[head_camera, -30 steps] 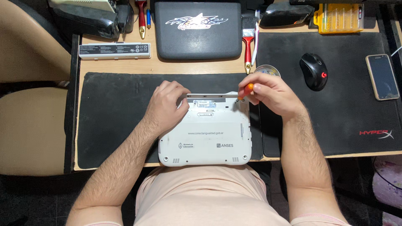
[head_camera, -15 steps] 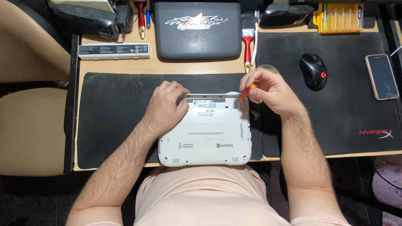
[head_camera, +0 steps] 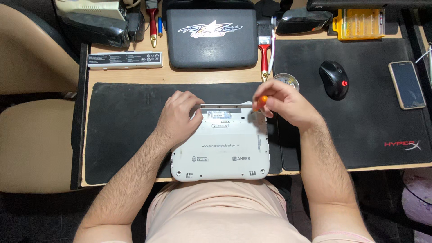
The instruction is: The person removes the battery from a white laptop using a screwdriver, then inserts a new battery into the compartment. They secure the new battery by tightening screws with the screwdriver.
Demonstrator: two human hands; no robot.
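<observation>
A small white laptop (head_camera: 222, 155) lies upside down on a black desk mat (head_camera: 121, 130), its front edge at the desk's near side. My left hand (head_camera: 179, 118) rests on the laptop's far left corner, fingers curled against the case. My right hand (head_camera: 284, 104) grips an orange-handled screwdriver (head_camera: 261, 100) whose tip points down at the laptop's far right corner. Most of the screwdriver is hidden in my fingers.
Behind the laptop are a dark closed laptop (head_camera: 210, 37), a white battery pack (head_camera: 124, 60), a red-handled brush (head_camera: 264, 54) and a small round metal tin (head_camera: 287, 81). On the right mat lie a black mouse (head_camera: 333, 79), a phone (head_camera: 407, 84) and a yellow bit case (head_camera: 358, 24).
My right hand with the screwdriver has shifted slightly along the laptop's far right corner. My left hand stays put on the far left corner.
</observation>
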